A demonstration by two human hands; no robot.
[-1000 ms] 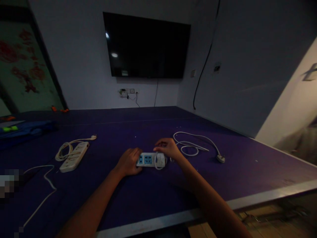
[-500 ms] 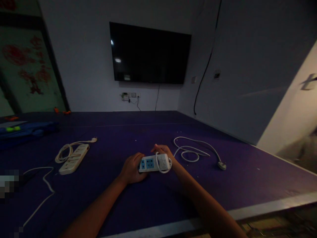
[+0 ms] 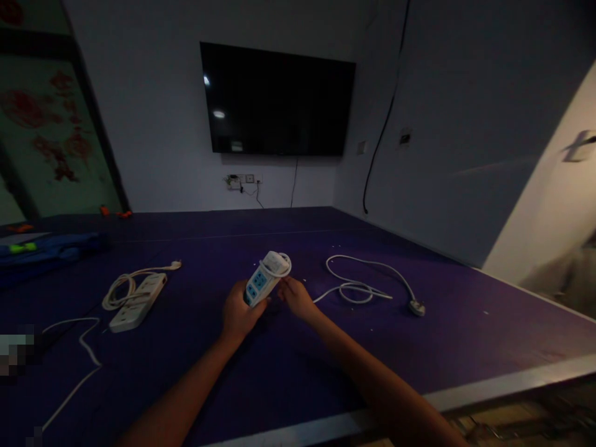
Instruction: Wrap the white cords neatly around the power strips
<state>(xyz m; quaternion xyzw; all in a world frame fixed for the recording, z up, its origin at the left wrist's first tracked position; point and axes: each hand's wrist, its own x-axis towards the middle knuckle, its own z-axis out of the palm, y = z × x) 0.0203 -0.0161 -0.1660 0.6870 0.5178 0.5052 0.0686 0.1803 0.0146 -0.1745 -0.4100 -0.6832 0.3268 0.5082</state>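
Note:
My left hand (image 3: 239,313) grips the lower end of a white power strip (image 3: 261,282) with blue socket faces, held tilted with its far end up and to the right. A loop of its white cord is wound around that upper end. Close by on the right, my right hand (image 3: 297,295) has its fingers pinched together at the cord just beside the strip. From there the loose cord (image 3: 356,287) trails right over the purple surface in curls, ending in a plug (image 3: 416,307).
A second white power strip (image 3: 135,307) with a coiled cord lies on the purple surface (image 3: 209,385) at left. Another white cord (image 3: 86,341) runs near the left edge. Folded blue cloth (image 3: 60,248) lies farther back. A television (image 3: 279,102) hangs on the wall.
The power strip has turned from nearly level to steeply tilted and shifted left. My right hand has come from behind the strip to its right side.

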